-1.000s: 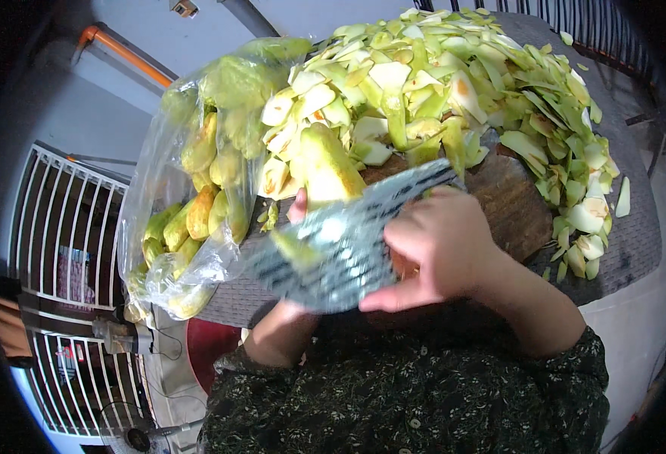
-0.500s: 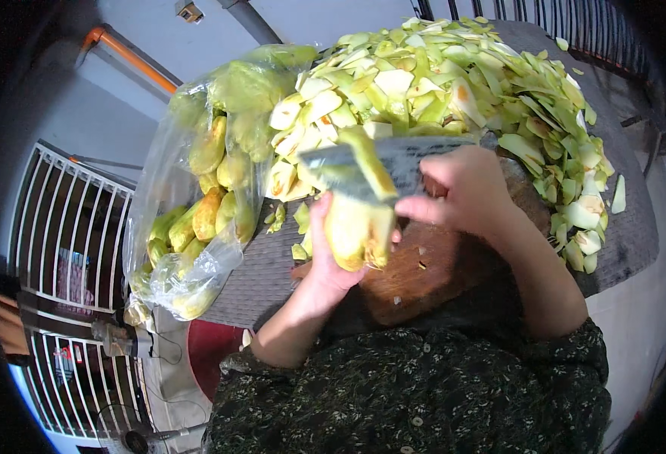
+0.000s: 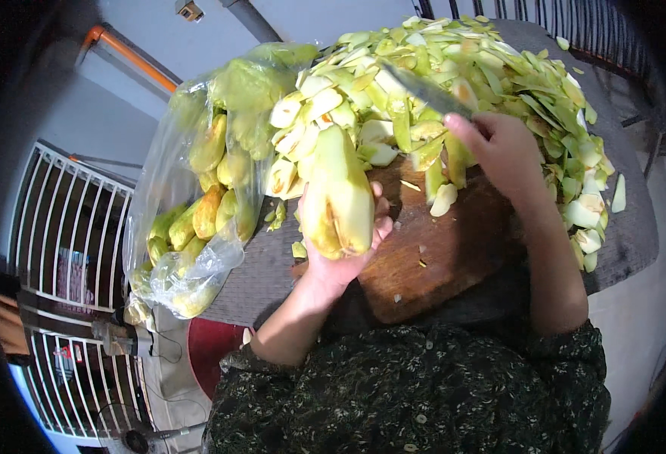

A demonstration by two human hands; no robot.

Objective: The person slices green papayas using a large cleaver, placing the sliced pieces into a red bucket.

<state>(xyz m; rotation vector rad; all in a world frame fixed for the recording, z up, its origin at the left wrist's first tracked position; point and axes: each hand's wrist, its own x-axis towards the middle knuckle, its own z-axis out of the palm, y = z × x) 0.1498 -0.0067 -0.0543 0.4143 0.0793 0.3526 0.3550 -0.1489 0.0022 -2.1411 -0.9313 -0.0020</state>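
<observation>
My left hand (image 3: 340,261) cups a large, long pale-green fruit (image 3: 338,189) from below. Most of its skin is off, and a brownish crease runs into its lower end. Over the cutting board's far side, my right hand (image 3: 503,147) is closed round a knife, its handle hidden by the fingers. The wide knife blade (image 3: 427,91) points up and left, apart from the fruit and in front of the peelings. Beneath both hands lies a brown wooden cutting board (image 3: 439,265), with a few peel scraps on it.
A big heap of green peelings (image 3: 529,98) covers the table's far and right parts. At the left, a clear plastic bag (image 3: 147,204) holds several unpeeled yellow-green fruits (image 3: 206,216). The grey table covering (image 3: 620,253) shows along the right edge. A red round thing (image 3: 206,356) stands below left.
The knife has come off the fruit and moved up and right with my right hand. A long strip of peel has left the fruit, which now stands more upright in my left hand.
</observation>
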